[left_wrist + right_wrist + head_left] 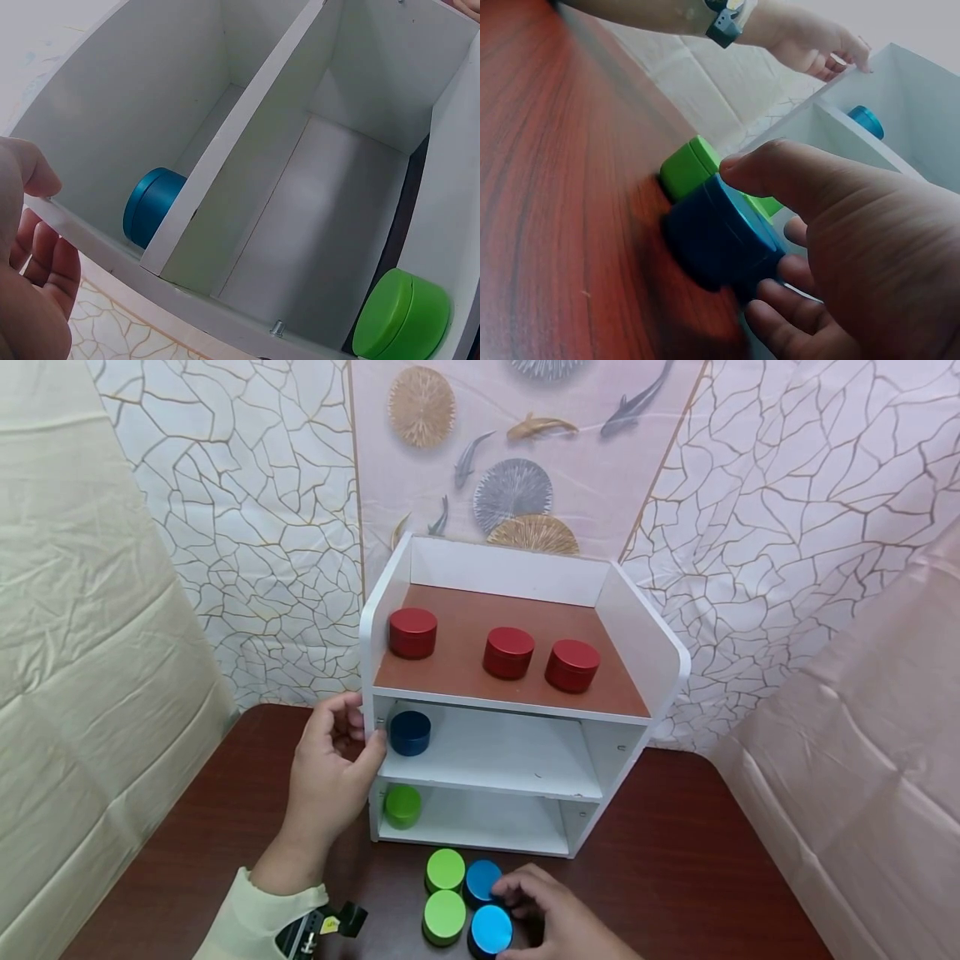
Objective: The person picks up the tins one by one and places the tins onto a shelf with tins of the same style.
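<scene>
My left hand point(330, 768) grips the left side panel of a white shelf unit point(487, 789), thumb on the inner side and fingers outside. Near that thumb, a dark blue round tin point(410, 733) sits at the left of the middle shelf. Below it a green tin point(401, 315) stands on the bottom shelf. On the table in front are two light green tins point(444, 917) beside two blue tins point(492, 930). My right hand point(562, 914) is at the right of the blue pair, its thumb and fingers spread around a blue tin point(720, 232); firm contact is unclear.
Three red tins point(508, 653) stand on the unit's brown top shelf point(465, 602), which has raised white sides. The dark red-brown table point(697, 860) extends to both sides. Patterned cloth point(255, 527) hangs behind, and pale fabric point(90, 652) lines the left and right.
</scene>
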The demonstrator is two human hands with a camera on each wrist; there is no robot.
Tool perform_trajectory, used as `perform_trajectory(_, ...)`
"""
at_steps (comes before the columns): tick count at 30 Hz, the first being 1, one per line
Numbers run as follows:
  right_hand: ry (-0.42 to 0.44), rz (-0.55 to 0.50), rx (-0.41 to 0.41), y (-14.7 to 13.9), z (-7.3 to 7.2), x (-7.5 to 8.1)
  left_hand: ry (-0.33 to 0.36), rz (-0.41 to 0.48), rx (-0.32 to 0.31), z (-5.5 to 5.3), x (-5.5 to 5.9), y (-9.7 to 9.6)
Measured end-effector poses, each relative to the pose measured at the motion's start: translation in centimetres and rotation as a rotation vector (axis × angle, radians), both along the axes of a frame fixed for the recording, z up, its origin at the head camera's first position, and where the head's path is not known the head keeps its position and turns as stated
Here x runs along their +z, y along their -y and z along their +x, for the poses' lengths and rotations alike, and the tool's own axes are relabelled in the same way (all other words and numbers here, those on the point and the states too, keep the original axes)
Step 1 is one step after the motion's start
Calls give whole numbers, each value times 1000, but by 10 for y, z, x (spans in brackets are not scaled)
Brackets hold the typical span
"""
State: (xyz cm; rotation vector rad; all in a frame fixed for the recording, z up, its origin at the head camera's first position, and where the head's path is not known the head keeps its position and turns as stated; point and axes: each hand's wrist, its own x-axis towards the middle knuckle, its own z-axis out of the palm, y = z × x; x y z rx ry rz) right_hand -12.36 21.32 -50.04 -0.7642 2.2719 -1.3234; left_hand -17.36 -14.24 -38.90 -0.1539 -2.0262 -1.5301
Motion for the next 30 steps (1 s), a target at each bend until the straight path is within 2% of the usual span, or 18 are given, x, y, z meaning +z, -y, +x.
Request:
perform_trajectory(5, 37, -1, 14, 0, 0, -3, 4, 0, -2, 0, 0, 0)
perform_trajectory(17, -29, 35, 31, 1, -1, -8, 12, 0, -6, 1, 1, 0)
perform_trajectory(30, -17, 51, 3, 4, 0, -8, 25, -5, -1, 1, 1, 0)
